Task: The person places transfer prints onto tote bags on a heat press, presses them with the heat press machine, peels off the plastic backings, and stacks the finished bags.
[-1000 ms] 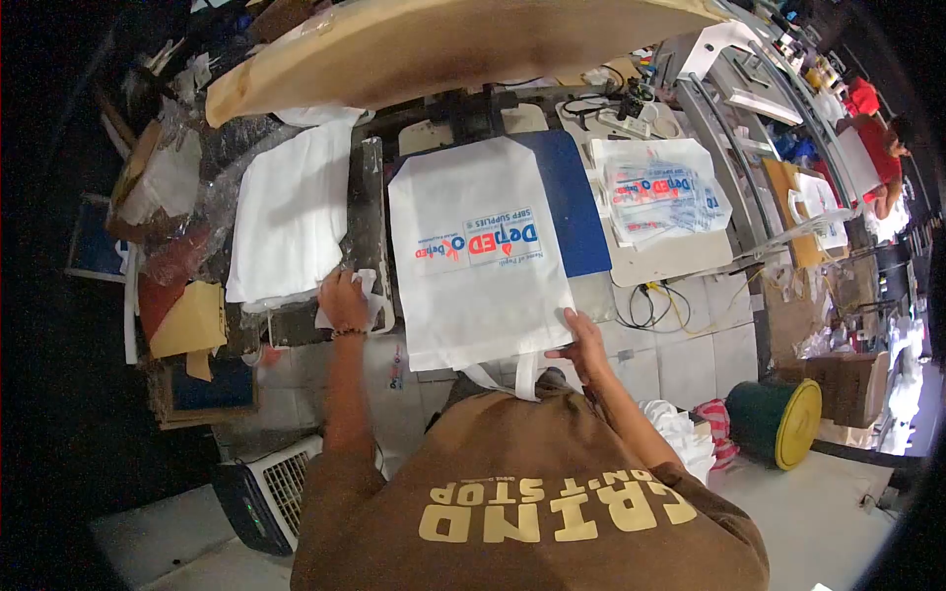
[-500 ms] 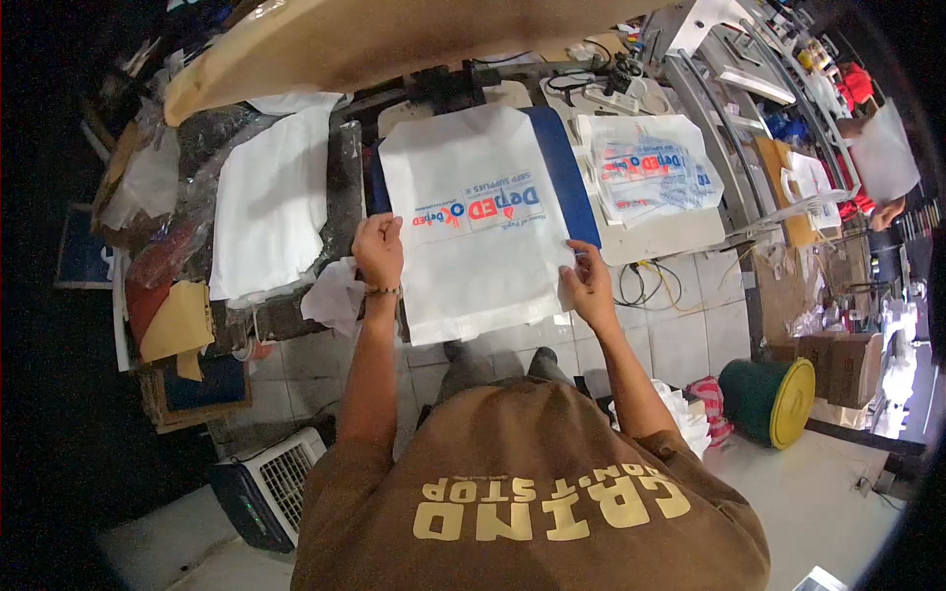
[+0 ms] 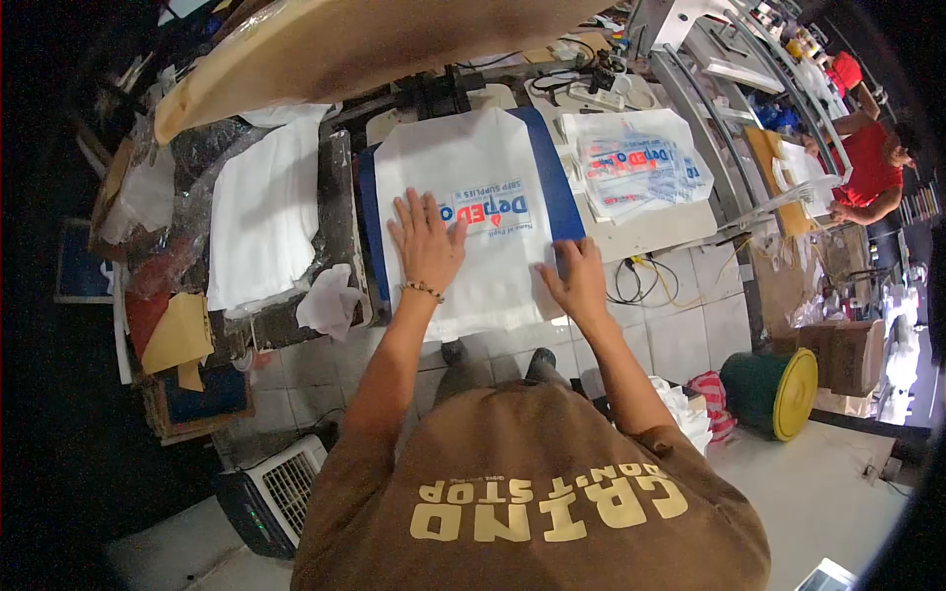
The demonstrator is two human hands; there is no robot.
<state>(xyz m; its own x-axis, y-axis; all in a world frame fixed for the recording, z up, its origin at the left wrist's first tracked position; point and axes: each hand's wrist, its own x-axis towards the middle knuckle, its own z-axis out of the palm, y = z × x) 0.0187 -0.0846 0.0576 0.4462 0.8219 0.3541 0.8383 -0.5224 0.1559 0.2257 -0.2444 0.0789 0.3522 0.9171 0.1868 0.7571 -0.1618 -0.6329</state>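
My left hand (image 3: 429,246) lies palm down on the white bag (image 3: 493,276), fingers spread wide, covering one end of its print (image 3: 498,205). The rest of the red and blue lettering shows just to the right of my fingertips, upside down from where I stand. My right hand (image 3: 558,258) is at the bag's right edge, the thumb over the cloth and the fingers out past the edge; whether they pinch it I can't tell, since the hem there is partly hidden by my own hand.

The bag is spread over a blue board (image 3: 554,148), which shows along both sides of it: a narrow strip left of my left hand, and a broader one beyond my right fingers. The bag's bottom end hangs toward me, between my wrists.

Well to the left of my left hand lies a stack of plain white bags (image 3: 264,212), with a crumpled white piece (image 3: 330,300) nearer to my forearm. Beyond my right hand and farther right, a pile of printed bags (image 3: 641,163) rests on a pale board (image 3: 655,231), and dark and yellow cables (image 3: 645,284) hang just right of that hand. Far off to the right, a co-worker in red (image 3: 875,167) bends over another bench.
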